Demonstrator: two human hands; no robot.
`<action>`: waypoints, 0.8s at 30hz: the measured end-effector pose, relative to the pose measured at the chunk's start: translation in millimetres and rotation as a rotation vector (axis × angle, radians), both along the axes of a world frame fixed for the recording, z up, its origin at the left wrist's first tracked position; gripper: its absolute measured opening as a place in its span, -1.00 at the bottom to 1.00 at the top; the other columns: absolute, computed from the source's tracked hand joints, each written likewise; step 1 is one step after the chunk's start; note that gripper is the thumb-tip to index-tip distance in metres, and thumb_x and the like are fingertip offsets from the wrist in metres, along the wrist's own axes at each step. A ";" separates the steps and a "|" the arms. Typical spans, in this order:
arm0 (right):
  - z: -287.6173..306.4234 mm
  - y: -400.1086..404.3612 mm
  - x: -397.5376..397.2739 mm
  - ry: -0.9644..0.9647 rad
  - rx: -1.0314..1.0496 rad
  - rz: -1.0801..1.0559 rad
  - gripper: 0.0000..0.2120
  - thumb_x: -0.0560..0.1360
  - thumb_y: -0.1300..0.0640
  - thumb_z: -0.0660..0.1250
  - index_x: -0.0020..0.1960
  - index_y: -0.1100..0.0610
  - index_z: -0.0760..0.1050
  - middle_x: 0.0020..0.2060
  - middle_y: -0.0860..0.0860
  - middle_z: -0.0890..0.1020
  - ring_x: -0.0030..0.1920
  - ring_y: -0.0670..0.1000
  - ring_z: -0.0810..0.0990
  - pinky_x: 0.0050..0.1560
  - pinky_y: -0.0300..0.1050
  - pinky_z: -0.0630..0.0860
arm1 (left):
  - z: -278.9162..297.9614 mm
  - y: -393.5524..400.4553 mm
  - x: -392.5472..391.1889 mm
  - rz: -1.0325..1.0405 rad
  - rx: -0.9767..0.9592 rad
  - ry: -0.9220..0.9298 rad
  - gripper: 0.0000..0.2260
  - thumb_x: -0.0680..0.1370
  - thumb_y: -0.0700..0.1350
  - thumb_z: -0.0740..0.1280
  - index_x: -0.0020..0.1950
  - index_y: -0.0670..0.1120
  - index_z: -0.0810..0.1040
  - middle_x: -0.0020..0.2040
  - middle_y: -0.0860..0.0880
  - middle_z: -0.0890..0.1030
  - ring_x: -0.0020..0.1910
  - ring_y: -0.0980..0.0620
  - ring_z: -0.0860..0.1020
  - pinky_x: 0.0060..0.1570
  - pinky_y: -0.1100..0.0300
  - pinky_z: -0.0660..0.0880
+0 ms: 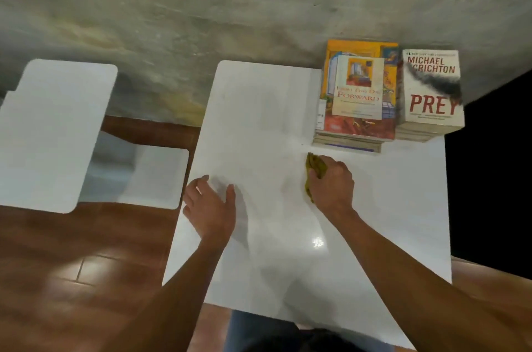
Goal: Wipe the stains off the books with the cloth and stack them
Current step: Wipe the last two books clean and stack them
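Note:
Two stacks of books stand at the far right of the white table [259,127]. The left stack is topped by an orange book titled "From This Day Forward" [358,89]. The right stack is topped by a white book, "Prey" [430,89], with a dark smear across its cover. My right hand [331,183] grips a crumpled olive-yellow cloth [315,169] on the table, just in front of the orange stack. My left hand [211,205] lies with relaxed fingers at the table's left edge and holds nothing.
A white chair [54,133] stands to the left of the table on a brown tiled floor [72,279]. A rough grey wall [230,6] runs behind the table. To the right of the table it is dark.

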State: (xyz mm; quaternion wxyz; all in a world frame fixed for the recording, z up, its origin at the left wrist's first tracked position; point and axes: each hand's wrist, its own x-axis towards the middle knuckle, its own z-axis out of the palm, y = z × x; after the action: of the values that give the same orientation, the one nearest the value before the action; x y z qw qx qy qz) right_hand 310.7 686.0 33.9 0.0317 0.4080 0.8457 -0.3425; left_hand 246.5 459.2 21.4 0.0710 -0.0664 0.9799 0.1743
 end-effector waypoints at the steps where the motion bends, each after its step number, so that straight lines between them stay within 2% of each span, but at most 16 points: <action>1: -2.5 -5.2 -8.7 -0.007 0.017 -0.015 -0.65 0.55 0.07 0.36 0.31 0.12 0.53 0.01 0.15 0.61 0.03 0.18 0.59 0.04 -0.04 0.47 | -2.0 -8.6 -9.9 0.042 0.006 -0.035 -0.39 0.52 0.21 0.40 0.42 -0.13 0.37 0.39 -0.18 0.41 0.39 -0.22 0.34 0.31 -0.20 0.36; 5: -9.9 -30.1 -49.5 -0.013 0.090 -0.053 -0.69 0.56 0.08 0.35 0.27 0.13 0.55 -0.03 0.15 0.65 0.00 0.18 0.60 0.03 -0.03 0.49 | -12.4 -37.4 -47.5 0.133 -0.013 -0.273 -0.18 0.45 0.34 0.39 0.50 -0.13 0.25 0.43 -0.22 0.37 0.43 -0.26 0.32 0.38 -0.20 0.26; 9: -16.4 -66.6 -81.2 0.022 0.205 0.126 -0.69 0.53 0.15 0.38 0.26 0.15 0.55 -0.02 0.16 0.64 -0.05 0.21 0.58 -0.02 0.02 0.52 | -21.9 -56.0 -69.1 0.063 0.192 -0.485 -0.18 0.45 0.36 0.39 0.45 -0.21 0.29 0.30 -0.14 0.54 0.29 -0.21 0.51 0.25 -0.04 0.42; 13: -20.0 -94.6 -96.2 0.019 0.306 0.232 -0.66 0.52 0.21 0.39 0.29 0.16 0.54 0.02 0.21 0.60 -0.05 0.25 0.53 -0.07 0.08 0.54 | -24.0 -64.4 -80.0 0.037 0.214 -0.551 -0.23 0.42 0.38 0.40 0.33 -0.20 0.40 0.12 -0.09 0.59 0.17 -0.18 0.57 0.16 0.04 0.46; 16: -24.1 -68.1 -102.6 -0.081 0.410 0.200 -0.63 0.53 0.24 0.36 0.32 0.16 0.50 0.09 0.23 0.57 0.04 0.29 0.53 0.09 0.13 0.51 | -22.1 -61.9 -81.5 0.034 0.194 -0.585 -0.19 0.40 0.42 0.38 0.32 -0.23 0.36 -0.02 -0.10 0.56 0.07 -0.17 0.61 0.12 -0.02 0.55; 19: -28.1 -40.1 -111.5 -0.266 0.447 0.143 -0.56 0.52 0.24 0.35 0.38 0.17 0.41 0.20 0.26 0.51 0.22 0.30 0.48 0.23 0.13 0.45 | -21.0 -60.5 -81.8 0.067 0.210 -0.598 -0.10 0.38 0.46 0.36 0.38 -0.23 0.31 0.09 -0.13 0.58 0.11 -0.18 0.60 0.16 -0.05 0.55; 22: -29.8 -46.0 -108.9 -0.320 0.499 0.152 -0.53 0.53 0.24 0.33 0.41 0.20 0.35 0.21 0.28 0.49 0.25 0.31 0.46 0.30 0.11 0.39 | -20.0 -60.1 -77.7 0.034 0.239 -0.543 -0.10 0.39 0.45 0.34 0.40 -0.24 0.33 0.19 -0.20 0.59 0.18 -0.19 0.59 0.24 -0.10 0.51; 24: -30.9 -57.1 -104.6 -0.324 0.488 0.128 -0.51 0.52 0.25 0.32 0.43 0.22 0.34 0.19 0.29 0.50 0.21 0.31 0.47 0.25 0.10 0.41 | -20.2 -61.2 -78.1 0.030 0.250 -0.523 -0.14 0.42 0.43 0.35 0.40 -0.24 0.35 0.21 -0.20 0.59 0.20 -0.19 0.58 0.25 -0.10 0.49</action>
State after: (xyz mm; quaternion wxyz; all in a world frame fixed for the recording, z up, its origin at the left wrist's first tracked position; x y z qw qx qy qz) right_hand 206.1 628.9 3.0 0.0886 0.3986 0.9110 -0.0568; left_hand 168.4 398.0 1.2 0.3264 -0.1146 0.8981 0.2717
